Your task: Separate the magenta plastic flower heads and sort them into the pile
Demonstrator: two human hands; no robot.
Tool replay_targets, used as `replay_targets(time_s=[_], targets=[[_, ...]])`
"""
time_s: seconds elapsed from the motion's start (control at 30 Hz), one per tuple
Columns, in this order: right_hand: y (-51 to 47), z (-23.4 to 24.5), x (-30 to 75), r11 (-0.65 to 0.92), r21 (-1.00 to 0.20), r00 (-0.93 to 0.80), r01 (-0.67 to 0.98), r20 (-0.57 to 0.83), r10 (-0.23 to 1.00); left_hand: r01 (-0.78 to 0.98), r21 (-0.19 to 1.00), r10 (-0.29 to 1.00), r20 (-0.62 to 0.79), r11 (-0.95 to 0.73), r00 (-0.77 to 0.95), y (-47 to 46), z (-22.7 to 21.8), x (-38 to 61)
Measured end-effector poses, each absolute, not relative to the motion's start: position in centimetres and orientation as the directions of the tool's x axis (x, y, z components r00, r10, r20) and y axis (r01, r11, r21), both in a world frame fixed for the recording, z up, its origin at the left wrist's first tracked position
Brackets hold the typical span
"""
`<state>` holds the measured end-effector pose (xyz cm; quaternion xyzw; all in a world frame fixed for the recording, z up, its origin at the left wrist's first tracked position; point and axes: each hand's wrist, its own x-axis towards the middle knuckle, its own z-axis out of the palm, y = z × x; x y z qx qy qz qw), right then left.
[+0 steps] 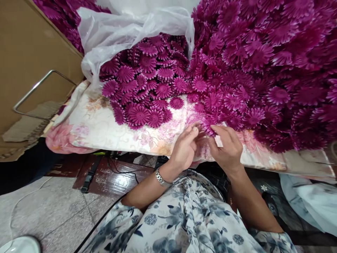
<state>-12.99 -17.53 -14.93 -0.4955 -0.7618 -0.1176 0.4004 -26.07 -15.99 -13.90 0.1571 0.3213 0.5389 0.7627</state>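
Above the near edge of the cloth-covered table, my right hand (226, 147) pinches a purple artificial flower head (207, 127) between thumb and fingers. Just left of that flower is my left hand (185, 147), its thumb raised. The left fingertips are smeared by motion close to the petals, so whether they touch it cannot be made out. A large heap of loose purple flower heads (252, 80) lies to the right and behind my hands. More flower heads in a smaller pile (147, 84) spill out of a white plastic bag (105, 35) on the left.
A floral cloth (97, 130) covers the table. On the left stands a cardboard box (34, 52) with a bent metal rod (33, 92) against it. Below are a brown wooden surface (116, 179) with a black strap (89, 177), and pale fabric (313, 200) at right.
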Motion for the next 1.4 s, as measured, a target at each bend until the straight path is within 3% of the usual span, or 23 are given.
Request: replay_targets(time_s=[0.07,0.1,0.23,0.43,0.6,0.77,0.97,1.1,1.2,1.27,1.33,1.4], targets=[[-17.5,-14.8,-12.9,0.53,-0.12,-0.305,0.84,0.703,0.642,-0.75,0.488,0.88,-0.387,0.447,0.273,-15.5,-13.4,-26.1],[-17.5,-14.7,-12.8,0.556,-0.132,-0.334,0.821,0.678,0.655,-0.753,0.478,0.876,-0.398,0.452,0.273,-15.3,-13.3,-26.2],[-17.2,-13.8,-12.9,0.545,-0.359,-0.206,0.758,0.66,0.722,-0.734,0.52,0.889,-0.376,0.436,0.261,-14.8,-13.5,-26.3],[-15.7,-13.7,-13.2,0.512,-0.397,-0.195,0.762,0.614,0.765,-0.758,0.482,0.882,-0.391,0.439,0.262,-15.1,-13.6,-25.9],[-15.0,-14.0,-13.0,0.523,-0.49,-0.149,0.697,0.615,0.775,-0.709,0.545,0.893,-0.318,0.447,0.318,-15.0,-13.4,-25.9],[-14.8,-14.1,-13.1,0.517,-0.407,-0.155,0.753,0.654,0.74,-0.68,0.59,0.899,-0.327,0.436,0.292,-14.7,-13.7,-25.6],[-13.3,-13.8,-12.4,0.473,-0.352,-0.151,0.808,0.652,0.743,-0.694,0.568,0.871,-0.456,0.442,0.182,-14.0,-14.5,-25.6],[-9.7,-11.8,-9.0,0.263,-0.135,-0.074,0.955,0.752,0.655,-0.73,0.529,0.868,-0.461,0.433,0.182,-13.6,-14.6,-25.9],[-8.3,-10.3,-7.5,0.152,-0.021,-0.087,0.988,0.737,0.671,-0.745,0.493,0.856,-0.474,0.451,0.204,-13.4,-14.4,-26.0],[-8.9,-10.2,-8.0,0.275,-0.031,-0.179,0.961,0.687,0.704,-0.749,0.482,0.849,-0.488,0.454,0.201,-13.3,-14.2,-26.0],[-10.1,-11.0,-9.5,0.5,-0.124,-0.332,0.857,0.609,0.721,-0.746,0.493,0.856,-0.477,0.448,0.198,-13.3,-14.1,-26.0],[-11.4,-12.1,-11.2,0.625,-0.224,-0.431,0.747,0.553,0.713,-0.731,0.519,0.87,-0.447,0.443,0.21,-13.3,-14.1,-25.9]])
